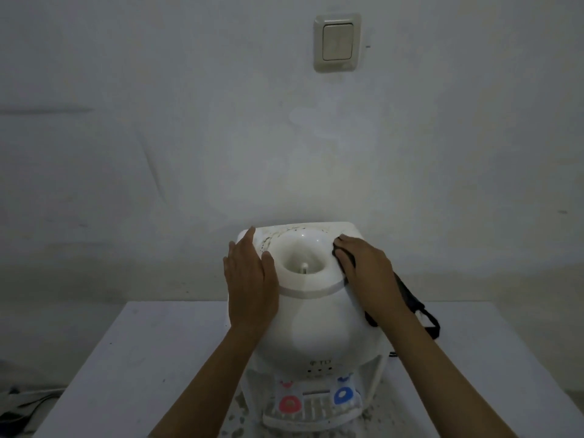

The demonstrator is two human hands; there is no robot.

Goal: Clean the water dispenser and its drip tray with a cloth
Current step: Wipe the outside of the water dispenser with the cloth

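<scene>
A white tabletop water dispenser (pixel 311 324) stands on a white table (pixel 132 358) against the wall. Its top has a round funnel opening (pixel 303 260) with dirt marks along the back left rim. My left hand (pixel 251 279) lies flat on the left side of the top, fingers apart, holding nothing. My right hand (pixel 366 267) presses a dark cloth (pixel 410 298) onto the right side of the top; the cloth's tail hangs down behind my wrist. Below, the red tap (pixel 289 404), the blue tap (pixel 343 395) and the slotted drip tray (pixel 313 412) show at the front.
A light switch (pixel 337 42) sits on the grey wall above. Crumbs or dirt specks lie on the table around the dispenser's base (pixel 240 415). Dark cables (pixel 19 406) lie on the floor at the lower left.
</scene>
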